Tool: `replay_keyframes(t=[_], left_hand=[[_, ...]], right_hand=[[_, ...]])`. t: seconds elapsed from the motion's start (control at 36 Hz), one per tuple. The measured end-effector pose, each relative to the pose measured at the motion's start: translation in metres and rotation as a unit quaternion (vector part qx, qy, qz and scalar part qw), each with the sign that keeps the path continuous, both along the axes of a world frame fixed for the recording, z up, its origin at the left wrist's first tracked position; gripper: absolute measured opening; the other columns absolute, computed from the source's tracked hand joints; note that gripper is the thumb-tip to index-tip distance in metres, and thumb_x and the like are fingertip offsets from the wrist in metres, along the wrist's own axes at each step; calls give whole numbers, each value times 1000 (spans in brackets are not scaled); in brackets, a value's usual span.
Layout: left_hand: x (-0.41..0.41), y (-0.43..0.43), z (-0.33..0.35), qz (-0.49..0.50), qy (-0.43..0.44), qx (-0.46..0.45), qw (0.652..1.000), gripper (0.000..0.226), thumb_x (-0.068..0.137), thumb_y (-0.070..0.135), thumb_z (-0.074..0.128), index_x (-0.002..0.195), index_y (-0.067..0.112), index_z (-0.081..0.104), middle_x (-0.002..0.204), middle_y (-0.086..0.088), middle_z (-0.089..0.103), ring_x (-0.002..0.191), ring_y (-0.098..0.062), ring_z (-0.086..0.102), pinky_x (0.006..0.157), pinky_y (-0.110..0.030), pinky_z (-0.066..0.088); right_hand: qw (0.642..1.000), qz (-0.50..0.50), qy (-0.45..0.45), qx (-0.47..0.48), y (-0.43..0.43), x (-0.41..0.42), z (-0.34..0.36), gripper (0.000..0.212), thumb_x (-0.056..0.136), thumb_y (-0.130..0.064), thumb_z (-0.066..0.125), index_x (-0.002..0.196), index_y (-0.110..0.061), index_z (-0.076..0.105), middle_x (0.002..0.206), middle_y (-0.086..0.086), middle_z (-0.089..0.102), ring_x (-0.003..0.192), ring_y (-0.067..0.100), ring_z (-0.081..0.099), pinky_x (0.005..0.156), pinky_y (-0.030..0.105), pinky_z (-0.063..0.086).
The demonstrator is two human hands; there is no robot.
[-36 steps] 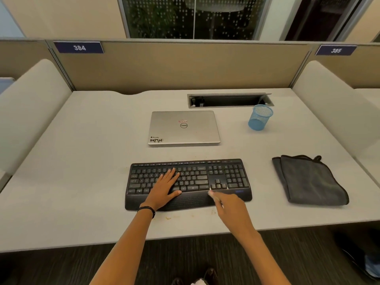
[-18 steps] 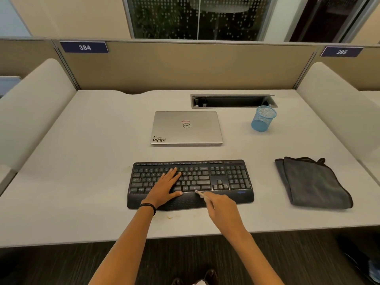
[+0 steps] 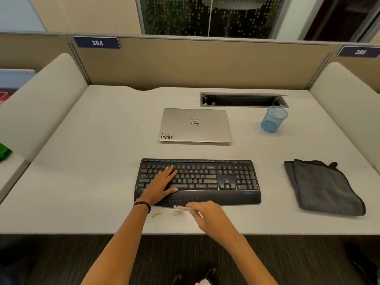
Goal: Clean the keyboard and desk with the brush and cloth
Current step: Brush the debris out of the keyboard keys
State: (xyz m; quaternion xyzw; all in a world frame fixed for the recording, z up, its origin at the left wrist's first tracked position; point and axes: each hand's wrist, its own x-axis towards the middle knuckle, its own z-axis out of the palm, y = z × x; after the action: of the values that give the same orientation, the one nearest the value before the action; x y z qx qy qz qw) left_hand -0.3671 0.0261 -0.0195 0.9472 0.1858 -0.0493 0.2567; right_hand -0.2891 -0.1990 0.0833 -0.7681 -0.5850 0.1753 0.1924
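Note:
A black keyboard (image 3: 216, 177) with a palm rest lies on the pale desk (image 3: 92, 161). My left hand (image 3: 160, 185) rests flat on its left keys, fingers straight. My right hand (image 3: 207, 215) grips a thin light brush (image 3: 181, 207) just in front of the palm rest, its tip pointing left over the desk. Yellowish crumbs (image 3: 156, 214) lie on the desk by the brush tip. A folded dark grey cloth (image 3: 322, 188) lies to the right of the keyboard, apart from both hands.
A shut silver laptop (image 3: 194, 125) lies behind the keyboard. A blue mesh cup (image 3: 273, 119) stands at the back right beside an open cable tray (image 3: 242, 99). Padded dividers close off both sides and the back. The desk's front edge runs under my forearms.
My right hand has drawn the brush off the keys, down and left across the palm rest onto the desk in front. My left hand has stayed on the keyboard.

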Motion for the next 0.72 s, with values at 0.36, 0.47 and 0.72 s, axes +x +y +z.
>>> replay_keyframes(t=[0.36,0.47,0.72], left_hand=[[-1,1,-1,0,-1,8,1000,117,57,94,-2,149,23,5,151,10,-10,138,-3,-12,111,-20,-10],[0,2,-2,-12,3,11,1000,114,58,94,-4,148,24,4,152,10,-10,140,-5,-12,111,-20,-11],[-3,9,0,-27,-2,2,1000,113,61,93,1,149,24,9,153,9,-8,140,-4,-11,113,-22,-7]], right_hand=[[998,-22,-56,-12,3,11,-6,41,98,-16,35,139,-20,41,109,6,67,93,24,63,74,33,46],[999,26,-40,-8,10,-1,-13,36,97,-15,36,132,-16,47,100,9,68,87,26,64,71,35,47],[995,103,-11,-6,19,-3,1,29,98,-17,42,123,-15,56,115,7,66,102,25,62,84,35,49]])
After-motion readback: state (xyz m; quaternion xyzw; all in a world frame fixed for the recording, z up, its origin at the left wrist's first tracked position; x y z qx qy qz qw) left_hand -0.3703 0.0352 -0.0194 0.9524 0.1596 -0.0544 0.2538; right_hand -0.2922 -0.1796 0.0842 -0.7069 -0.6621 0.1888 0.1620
